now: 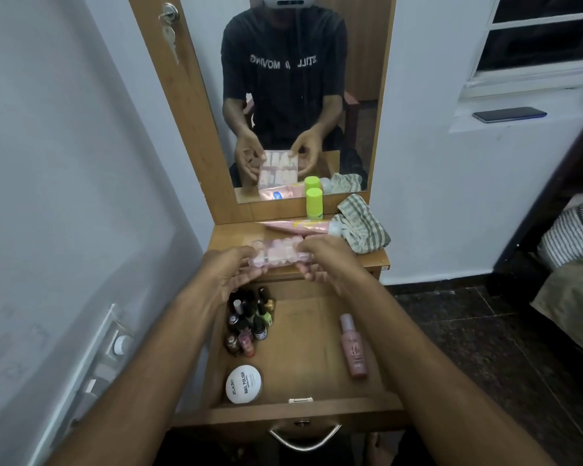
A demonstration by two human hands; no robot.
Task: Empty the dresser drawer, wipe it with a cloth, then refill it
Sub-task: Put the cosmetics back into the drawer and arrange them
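Two hands hold one flat clear box of press-on nails [278, 253] between them, level and just above the dresser top [231, 238], over the back edge of the open drawer [303, 351]. The left hand [231, 275] pinches the box's left end with curled fingers, and the right hand [320, 260] grips the right end the same way; neither hand is free. A hold at both ends keeps the thin box flat, which probably stops the loose nails inside from sliding. Whether it is on its way out of the drawer or back in, I cannot tell from this one view.

On the dresser top behind the box lie a pink tube [297, 227], a green-capped bottle [314, 203] standing upright, and a crumpled striped cloth [360, 227] to the right, near at hand for wiping. In the drawer, a cluster of nail polish bottles [249, 322] stands in the back left corner, a white round jar [243, 384] sits near the front left, and a pink spray bottle [352, 346] lies on its side at the right. The mirror [290, 95] above reflects the same two-handed hold on the box.
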